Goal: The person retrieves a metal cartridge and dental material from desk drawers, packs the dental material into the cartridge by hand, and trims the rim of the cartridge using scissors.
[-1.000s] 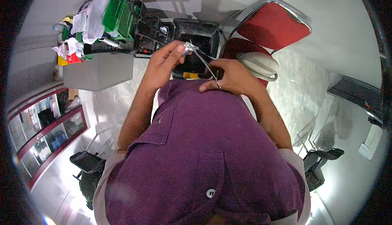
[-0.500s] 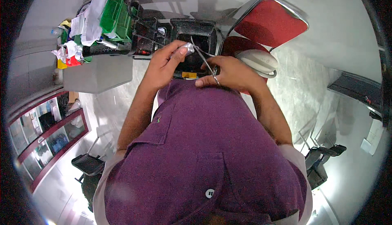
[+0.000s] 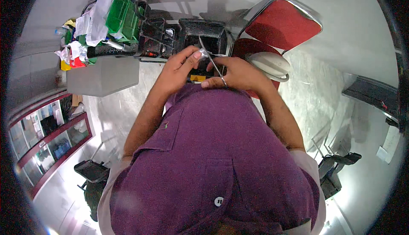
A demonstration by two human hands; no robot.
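Observation:
My left hand point(image 3: 183, 66) pinches a small silvery, shiny piece point(image 3: 203, 53) between thumb and fingertips; its kind is too small to tell. My right hand point(image 3: 240, 74) holds a pair of slim metal scissors point(image 3: 214, 64), with a finger ring near the thumb. One long blade points up and away, crossing right beside the silvery piece. Whether it touches the piece I cannot tell. Both hands are close together, just past the front of the purple apron point(image 3: 204, 124) that I wear. Beyond them stands a black open bin point(image 3: 202, 27), partly hidden by my hands.
To the left, green plastic baskets point(image 3: 121, 15) and white papers point(image 3: 97, 20) are piled above a grey box point(image 3: 102, 77). At the right stands a red chair point(image 3: 283, 24), with a pale rounded object point(image 3: 268, 64) on its seat. A glass-fronted cabinet point(image 3: 51, 145) lies at far left.
My left hand has moved slightly right and down, bringing the silvery piece nearer to my right hand. The scissors have shifted slightly; my right hand stays nearly in place.

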